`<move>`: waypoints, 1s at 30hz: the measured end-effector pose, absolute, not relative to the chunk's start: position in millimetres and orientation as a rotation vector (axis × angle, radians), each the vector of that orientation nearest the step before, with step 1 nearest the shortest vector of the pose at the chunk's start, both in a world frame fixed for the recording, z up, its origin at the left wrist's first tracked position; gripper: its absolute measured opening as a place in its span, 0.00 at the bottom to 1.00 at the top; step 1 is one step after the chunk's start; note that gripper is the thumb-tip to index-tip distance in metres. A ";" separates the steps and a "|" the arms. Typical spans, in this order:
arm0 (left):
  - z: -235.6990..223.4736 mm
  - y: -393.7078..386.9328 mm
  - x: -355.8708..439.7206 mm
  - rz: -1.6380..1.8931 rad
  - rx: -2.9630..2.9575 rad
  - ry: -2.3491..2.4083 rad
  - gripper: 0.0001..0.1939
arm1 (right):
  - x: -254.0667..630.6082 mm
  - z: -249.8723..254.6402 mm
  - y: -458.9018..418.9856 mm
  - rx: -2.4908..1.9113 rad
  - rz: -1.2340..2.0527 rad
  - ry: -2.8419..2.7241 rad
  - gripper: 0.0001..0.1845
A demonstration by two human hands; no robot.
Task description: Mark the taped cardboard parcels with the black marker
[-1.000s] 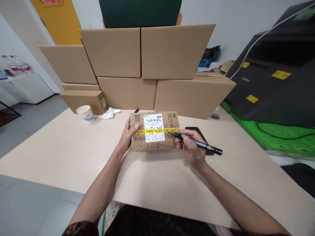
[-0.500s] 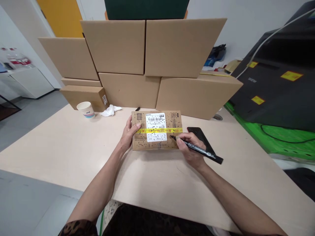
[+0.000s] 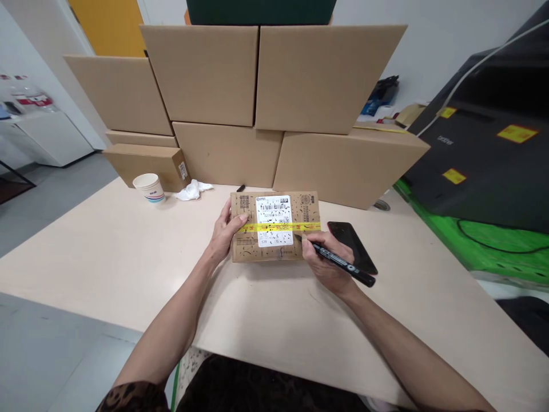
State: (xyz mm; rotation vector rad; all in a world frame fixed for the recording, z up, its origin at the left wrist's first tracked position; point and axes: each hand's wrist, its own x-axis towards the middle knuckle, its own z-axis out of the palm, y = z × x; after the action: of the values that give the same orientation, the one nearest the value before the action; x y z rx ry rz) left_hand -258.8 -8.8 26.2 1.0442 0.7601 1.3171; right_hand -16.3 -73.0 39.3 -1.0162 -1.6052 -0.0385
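Observation:
A small brown parcel [image 3: 300, 214] lies flat on the pale table [image 3: 107, 246], with a white shipping label [image 3: 273, 220] and a strip of yellow tape across it. My left hand [image 3: 223, 231] grips the parcel's left edge, thumb on top. My right hand [image 3: 326, 260] pinches a black marker pen [image 3: 338, 260]; its tip touches the parcel's top just right of the label, below the yellow tape.
A black phone [image 3: 352, 237] lies on the table behind my right hand. Large cardboard boxes [image 3: 223, 80] are stacked behind the parcel. A paper cup [image 3: 148, 187] and crumpled tissue [image 3: 192, 189] sit at the back left. A black machine [image 3: 484, 154] stands at right.
The marker tip has slid a little left and down across the parcel, from the yellow tape toward the label's lower right. My left hand has stayed on the parcel's edge.

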 end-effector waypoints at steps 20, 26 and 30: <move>26.0 -8.8 -259.4 1.337 1.074 0.811 0.41 | -21.1 44.4 -73.3 -1.082 -0.001 -1.522 0.11; 25.6 -8.8 -259.1 1.349 1.084 0.805 0.41 | -11.7 46.3 -76.6 -1.117 0.102 -1.484 0.10; 23.6 -7.6 -259.6 1.341 1.081 0.785 0.39 | -8.2 42.4 -78.7 -1.125 0.095 -1.522 0.11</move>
State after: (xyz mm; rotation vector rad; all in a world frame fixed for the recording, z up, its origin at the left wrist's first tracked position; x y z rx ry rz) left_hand -259.6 -7.6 23.6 1.0806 0.7852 1.3406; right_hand -8.2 -78.7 42.4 -1.1254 -1.5217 0.0949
